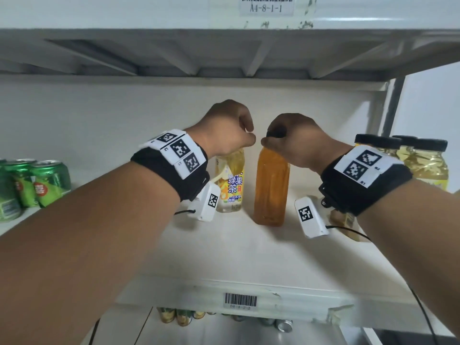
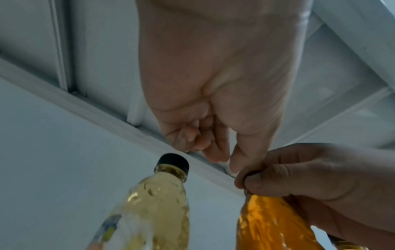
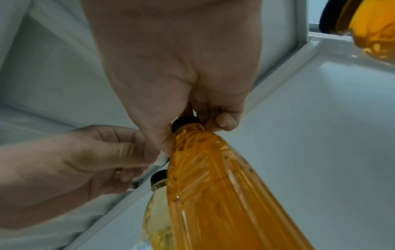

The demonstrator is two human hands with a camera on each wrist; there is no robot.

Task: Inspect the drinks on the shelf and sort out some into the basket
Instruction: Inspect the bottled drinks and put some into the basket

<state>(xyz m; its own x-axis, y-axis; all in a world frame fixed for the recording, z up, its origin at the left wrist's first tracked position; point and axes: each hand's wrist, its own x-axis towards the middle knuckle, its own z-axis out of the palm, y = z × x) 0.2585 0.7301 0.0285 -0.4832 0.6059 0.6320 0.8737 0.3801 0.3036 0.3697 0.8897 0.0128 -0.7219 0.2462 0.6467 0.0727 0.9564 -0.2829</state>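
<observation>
The orange bottle [image 1: 270, 188] stands upright; its cap is pinched from above by the right hand [image 1: 291, 140]. Beside it, the left hand [image 1: 230, 125] is curled, empty.

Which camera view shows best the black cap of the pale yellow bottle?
The left wrist view: the pale yellow bottle's black cap is bare, below the left hand. The head view hides it behind that hand; the right wrist view shows only its edge.

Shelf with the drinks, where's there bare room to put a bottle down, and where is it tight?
Bare shelf lies in front of the orange bottle and labelled tea bottle, toward the barcode edge. Another patch sits between the green cans and the tea bottle. It is crowded at the right, around the black-capped bottles, and between both hands.
</observation>
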